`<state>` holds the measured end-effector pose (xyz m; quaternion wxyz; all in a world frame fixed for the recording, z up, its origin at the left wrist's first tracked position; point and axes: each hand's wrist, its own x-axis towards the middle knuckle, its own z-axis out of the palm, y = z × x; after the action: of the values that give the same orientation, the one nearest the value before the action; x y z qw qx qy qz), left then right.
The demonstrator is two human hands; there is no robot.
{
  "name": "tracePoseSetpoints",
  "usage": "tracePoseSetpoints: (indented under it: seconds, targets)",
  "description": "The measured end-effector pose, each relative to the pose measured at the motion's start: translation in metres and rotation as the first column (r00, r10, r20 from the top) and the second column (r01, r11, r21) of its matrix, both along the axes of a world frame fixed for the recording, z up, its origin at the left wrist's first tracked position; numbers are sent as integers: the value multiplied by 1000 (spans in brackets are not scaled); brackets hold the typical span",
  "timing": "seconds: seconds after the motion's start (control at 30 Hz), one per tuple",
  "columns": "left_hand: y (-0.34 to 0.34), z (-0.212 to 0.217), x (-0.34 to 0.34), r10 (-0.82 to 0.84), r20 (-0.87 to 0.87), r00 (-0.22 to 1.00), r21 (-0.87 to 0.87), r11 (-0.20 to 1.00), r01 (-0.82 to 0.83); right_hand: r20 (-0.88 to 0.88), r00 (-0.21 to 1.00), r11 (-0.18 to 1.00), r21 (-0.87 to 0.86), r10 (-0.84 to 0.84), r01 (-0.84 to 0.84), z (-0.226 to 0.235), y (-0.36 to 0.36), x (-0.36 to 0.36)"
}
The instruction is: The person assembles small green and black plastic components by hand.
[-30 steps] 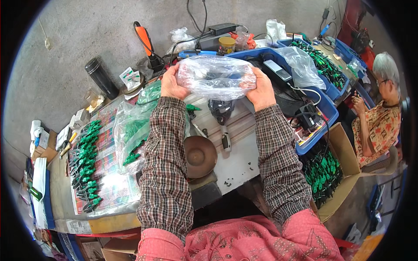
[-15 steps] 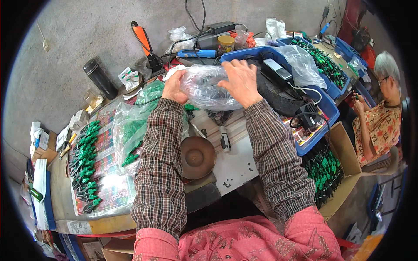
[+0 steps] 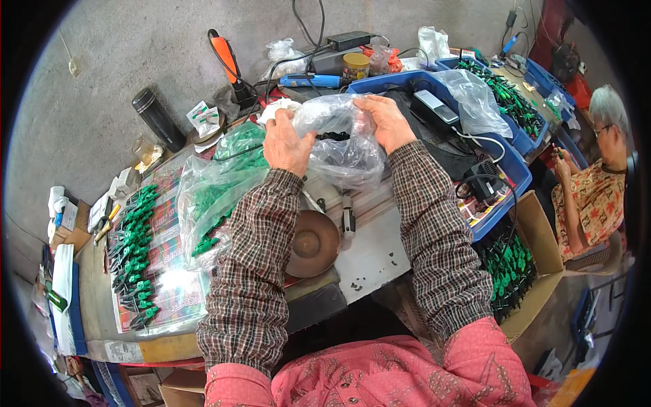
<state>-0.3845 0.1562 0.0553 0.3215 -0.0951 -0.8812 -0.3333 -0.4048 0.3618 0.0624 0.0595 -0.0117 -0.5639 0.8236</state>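
Observation:
Between my two hands a clear plastic bag (image 3: 347, 165) is held with its mouth spread. My left hand (image 3: 286, 145) grips the bag's left rim, fingers bent. My right hand (image 3: 386, 123) pinches the far right rim. Small black pieces (image 3: 333, 136) show through the opening. Left of the bag lies another clear bag with green plastic parts (image 3: 237, 152). Below my hands a round brown bowl (image 3: 313, 244) sits near the table's front edge. Beside it is a grey-and-black handheld tool (image 3: 348, 220).
Rows of green-and-black clip-like parts (image 3: 137, 251) cover the table's left. A blue tray (image 3: 519, 178) with a device and cables stands right. A cardboard box (image 3: 539, 285) of similar parts is below it. A black flask (image 3: 157, 119) stands by the wall. A co-worker (image 3: 600, 197) sits far right.
The bag's mouth has been spread and now faces me, showing black pieces inside. My left hand has moved right and nearer; my right hand has shifted slightly right.

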Motion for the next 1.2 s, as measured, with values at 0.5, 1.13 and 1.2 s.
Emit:
tracePoseSetpoints:
  seconds: [0.5, 1.13, 1.2]
  targets:
    - [16, -13, -39, -764, 120, 634, 991, 51, -126, 19, 998, 998, -27, -59, 59, -17, -3, -19]
    - [1, -29, -61, -881, -98, 464, 972, -184, -145, -614, 776, 264, 780, 144, 568, 0, -37, 68]
    - [1, -26, -61, -864, 11, 504, 993, -48, -104, -422, 878, 140, 906, 225, 399, -2, -31, 81]
